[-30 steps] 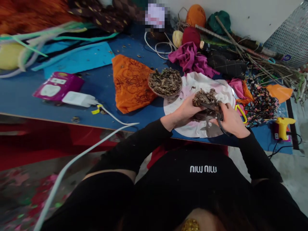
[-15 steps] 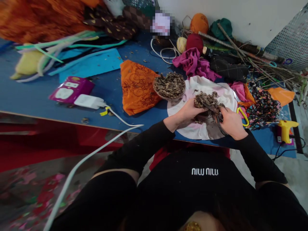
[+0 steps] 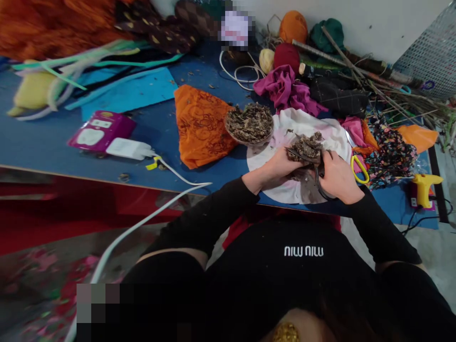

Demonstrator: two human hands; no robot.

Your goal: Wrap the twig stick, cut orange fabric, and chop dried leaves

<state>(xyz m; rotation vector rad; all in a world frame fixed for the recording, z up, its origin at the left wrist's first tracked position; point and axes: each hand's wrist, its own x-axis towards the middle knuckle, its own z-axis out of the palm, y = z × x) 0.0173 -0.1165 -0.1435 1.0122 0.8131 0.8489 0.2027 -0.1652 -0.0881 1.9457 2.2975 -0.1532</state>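
Observation:
My left hand (image 3: 281,164) is closed on a clump of dry brown plant matter (image 3: 306,146), which looks like crumpled leaves. In my right hand (image 3: 340,178) is a pair of dark-handled scissors (image 3: 318,184), its blades lying against the clump. Both hands are over a round white cloth (image 3: 283,187) near the table's front edge. Just beyond my left hand stands a shallow bowl (image 3: 245,137) heaped with similar brown pieces. A yellow-handled pair of scissors (image 3: 359,169) lies to the right of my right hand.
Orange cloth (image 3: 203,128) lies left of the bowl, with a purple power socket (image 3: 101,128) and white cable (image 3: 142,223) farther left. Magenta cloth (image 3: 285,90) and sticks (image 3: 342,57) are behind. At right are floral cloth (image 3: 390,154) and a yellow glue gun (image 3: 423,187).
The scissors have turned in my right hand, and their blades now lie across the near side of the clump. My left hand still holds the clump. The whole view has shifted slightly.

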